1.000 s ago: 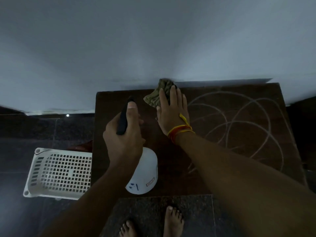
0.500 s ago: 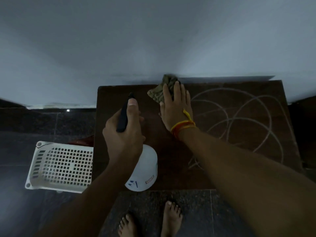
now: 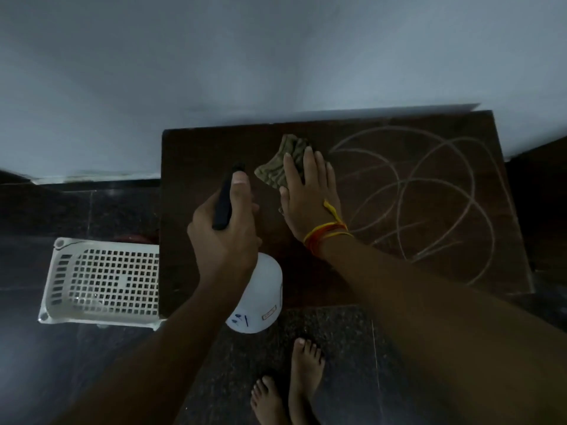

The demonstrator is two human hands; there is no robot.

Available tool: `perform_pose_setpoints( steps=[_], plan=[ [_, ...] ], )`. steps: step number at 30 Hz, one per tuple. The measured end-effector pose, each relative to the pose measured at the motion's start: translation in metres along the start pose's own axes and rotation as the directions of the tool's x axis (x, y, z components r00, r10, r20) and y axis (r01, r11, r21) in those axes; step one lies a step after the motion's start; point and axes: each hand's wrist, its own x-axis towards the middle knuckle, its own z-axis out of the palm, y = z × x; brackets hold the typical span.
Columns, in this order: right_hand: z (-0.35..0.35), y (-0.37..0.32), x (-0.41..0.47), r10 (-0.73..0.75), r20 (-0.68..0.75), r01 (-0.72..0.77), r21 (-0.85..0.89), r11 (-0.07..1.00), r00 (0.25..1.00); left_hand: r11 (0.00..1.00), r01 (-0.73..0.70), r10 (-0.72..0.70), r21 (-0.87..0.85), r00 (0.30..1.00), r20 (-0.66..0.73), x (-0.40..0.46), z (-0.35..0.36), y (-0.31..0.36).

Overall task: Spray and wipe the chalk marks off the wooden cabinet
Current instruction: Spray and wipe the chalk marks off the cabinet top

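Chalk loops wait to the right of the wiping hand

The right hand (image 3: 310, 194) lies flat with straight fingers, pressing the cloth (image 3: 283, 165) on the cabinet (image 3: 196, 167); the chalk marks (image 3: 429, 194) sit just right of it, mid-right of frame; the left hand (image 3: 225, 228) grips the spray bottle (image 3: 260, 296); its small label is too blurry to read.
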Motion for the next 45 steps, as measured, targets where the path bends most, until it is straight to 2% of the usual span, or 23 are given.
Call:
perform_pose_setpoints(
  steps=[8,12,15,23,27,31,35,39,45],
  plan=[
    [0.007,-0.004,-0.133,-0.024,0.068,0.026,-0.026,0.999,0.997,0.999,0.016,-0.017,-0.032,0.999,-0.03,-0.019,-0.018,0.002],
    [0.008,-0.005,-0.112,-0.043,0.066,0.044,-0.025,0.999,0.997,0.999,0.032,-0.033,-0.03,0.999,-0.039,-0.028,-0.03,-0.003],
    [0.006,-0.012,-0.099,0.033,0.065,-0.031,-0.027,0.999,0.997,1.0,0.022,-0.023,-0.021,0.999,-0.038,-0.042,-0.039,-0.009],
    [0.013,-0.026,-0.182,0.056,0.098,-0.058,0.021,0.998,0.994,0.998,-0.013,0.011,-0.063,0.999,-0.031,-0.071,-0.059,-0.011],
    [0.013,-0.018,-0.169,0.022,0.099,-0.022,-0.002,1.0,0.995,0.997,-0.008,0.007,-0.08,1.0,-0.013,-0.083,-0.061,-0.013],
    [0.014,-0.015,-0.146,0.045,0.078,-0.047,0.016,0.999,0.996,0.996,-0.016,0.016,-0.086,1.0,-0.004,-0.095,-0.059,-0.019],
    [0.016,-0.011,-0.169,0.055,0.046,-0.056,0.035,0.998,0.997,0.996,-0.004,0.005,-0.09,1.0,0.007,-0.106,-0.05,-0.022],
    [0.012,0.006,-0.186,0.006,0.097,-0.01,0.038,0.999,0.995,0.997,0.002,-0.001,-0.078,1.0,0.015,-0.112,-0.037,-0.014],
    [-0.003,0.035,-0.126,0.001,0.137,-0.007,0.04,0.999,0.991,0.996,-0.018,0.018,-0.086,1.0,0.005,-0.112,-0.016,-0.004]
  ],
)
